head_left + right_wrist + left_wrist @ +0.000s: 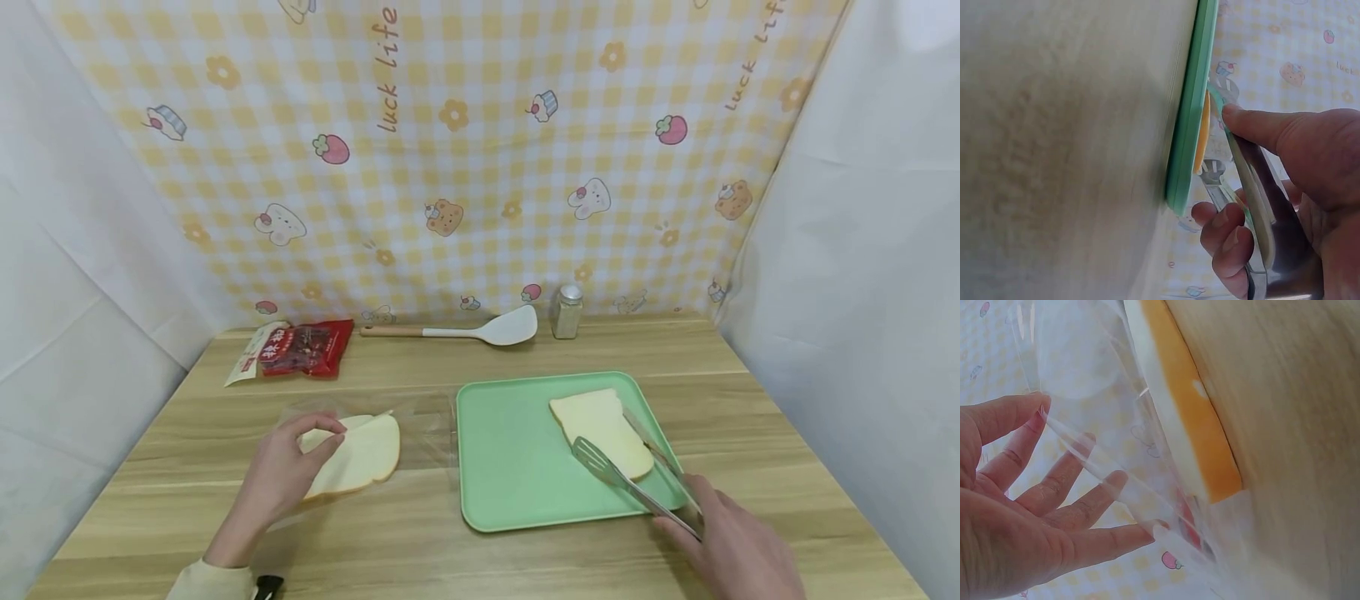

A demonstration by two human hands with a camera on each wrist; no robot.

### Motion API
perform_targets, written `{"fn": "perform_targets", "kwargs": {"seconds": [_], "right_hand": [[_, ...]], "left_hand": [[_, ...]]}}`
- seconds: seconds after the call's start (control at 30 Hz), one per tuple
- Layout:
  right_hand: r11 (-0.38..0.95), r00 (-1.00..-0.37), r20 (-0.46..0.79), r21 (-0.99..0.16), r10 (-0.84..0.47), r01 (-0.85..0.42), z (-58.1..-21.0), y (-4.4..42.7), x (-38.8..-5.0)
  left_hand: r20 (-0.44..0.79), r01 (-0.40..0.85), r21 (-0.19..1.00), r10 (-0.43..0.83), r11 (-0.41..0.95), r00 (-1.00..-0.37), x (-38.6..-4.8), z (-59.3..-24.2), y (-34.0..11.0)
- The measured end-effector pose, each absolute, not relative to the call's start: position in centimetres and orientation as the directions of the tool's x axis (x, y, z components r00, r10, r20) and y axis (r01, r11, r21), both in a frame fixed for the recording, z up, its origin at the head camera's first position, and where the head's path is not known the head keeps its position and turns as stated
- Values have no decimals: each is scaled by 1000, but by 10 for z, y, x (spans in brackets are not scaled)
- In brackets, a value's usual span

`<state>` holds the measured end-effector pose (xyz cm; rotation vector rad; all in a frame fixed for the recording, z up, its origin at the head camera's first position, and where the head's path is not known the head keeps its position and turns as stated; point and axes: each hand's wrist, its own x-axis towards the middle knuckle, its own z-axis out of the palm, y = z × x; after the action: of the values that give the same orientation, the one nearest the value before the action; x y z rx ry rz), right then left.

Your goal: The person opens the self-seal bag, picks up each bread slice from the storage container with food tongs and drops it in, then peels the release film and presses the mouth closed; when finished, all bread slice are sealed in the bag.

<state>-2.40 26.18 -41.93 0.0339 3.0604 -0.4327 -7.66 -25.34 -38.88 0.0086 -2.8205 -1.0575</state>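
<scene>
Silver metal tongs with slotted ends (637, 493) are gripped in the right hand (731, 537), thumb along one arm and fingers curled round the other. The left hand (283, 467) pinches the edge of a thin, clear plastic bag (423, 429) between thumb and forefinger, its other fingers spread. Under that film, pale bread with a brown crust (371, 454) rests on the wood-grain counter (375, 558). Between the tong ends, a squarish white slice with a golden crust (603, 425) lies on the mint-green rectangular tray (510, 467); whether both ends press it, I cannot tell. It should be light, soft and easily torn, so a gentle hold across its crusted sides looks safest. The bag is probably limp and slippery, better taken by its edge. Farther back lies a white spatula with a wooden handle (510, 327).
</scene>
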Motion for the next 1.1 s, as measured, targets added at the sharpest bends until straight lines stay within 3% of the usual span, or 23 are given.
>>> {"fn": "perform_targets", "kwargs": {"seconds": [0.2,0.83,1.1], "right_hand": [[963,-999,39,-265,-27,-37,-423,258,-21],[964,-985,138,-227,-106,-136,-414,260,-26],[941,-951,215,-210,-222,-267,-407,249,-39]], "left_hand": [[138,53,652,-50,756,-989,-76,-388,-254],[128,42,644,-54,764,-990,-76,-388,-254],[140,48,647,-56,761,-989,-75,-386,-253]]}}
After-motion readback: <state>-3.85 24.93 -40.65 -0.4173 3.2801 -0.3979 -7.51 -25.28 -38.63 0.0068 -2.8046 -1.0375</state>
